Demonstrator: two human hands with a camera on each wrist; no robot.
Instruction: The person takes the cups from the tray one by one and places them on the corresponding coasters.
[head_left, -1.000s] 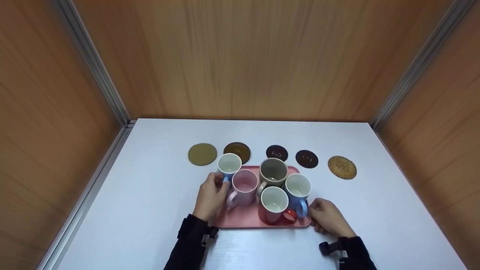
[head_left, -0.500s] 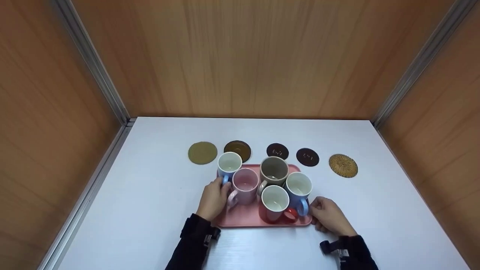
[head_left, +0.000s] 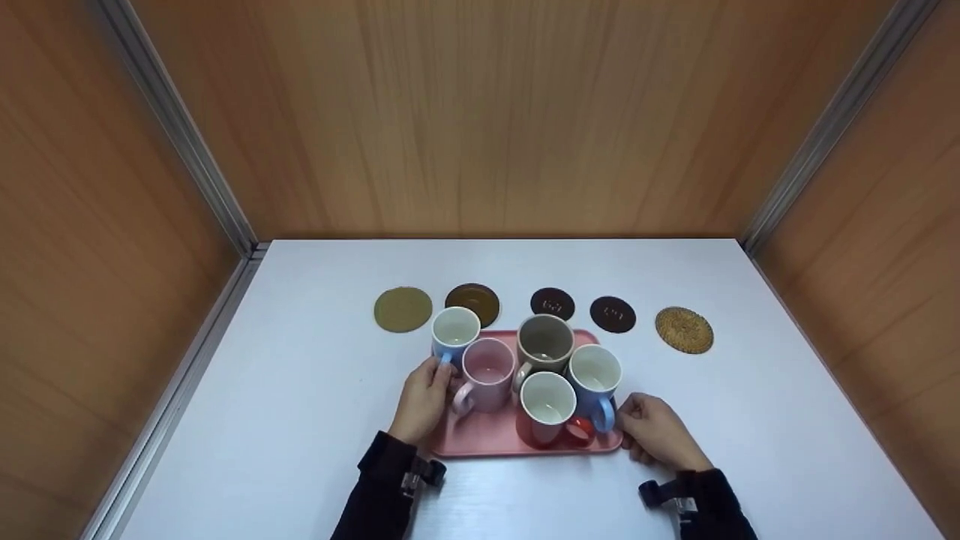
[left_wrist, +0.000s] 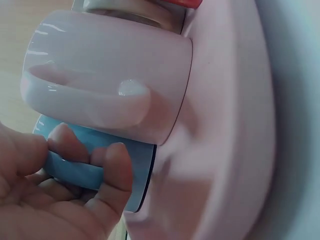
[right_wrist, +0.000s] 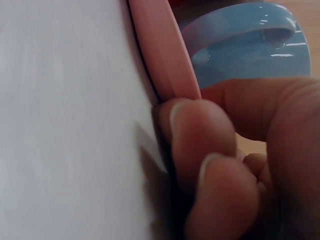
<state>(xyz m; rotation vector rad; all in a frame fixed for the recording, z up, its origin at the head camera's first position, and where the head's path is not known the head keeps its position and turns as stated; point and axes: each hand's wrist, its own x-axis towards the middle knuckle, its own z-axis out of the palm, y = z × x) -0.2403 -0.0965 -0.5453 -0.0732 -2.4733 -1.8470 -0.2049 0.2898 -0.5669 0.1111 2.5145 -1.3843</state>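
- You have a white surface (head_left: 300, 390), and the pink tray (head_left: 480, 439) lies on its middle, smooth, with rounded corners and a raised rim.
- Your right hand (head_left: 660, 431) has its fingers closed in a pinch on the tray's rim at the near right corner.
- Your left hand (head_left: 421, 401) has its fingers curled round the handle of the left blue mug (head_left: 454, 334), glossy outside and pale inside, upright at the tray's far left corner.
- Beside it you see a pale pink mug (head_left: 489, 375), then a beige mug (head_left: 545, 345), a red mug (head_left: 547, 409) and the right blue mug (head_left: 595, 379).
- Beyond the tray lie five round coasters (head_left: 403, 309); the two dark ones (head_left: 613, 315) carry pale marks too small to read.
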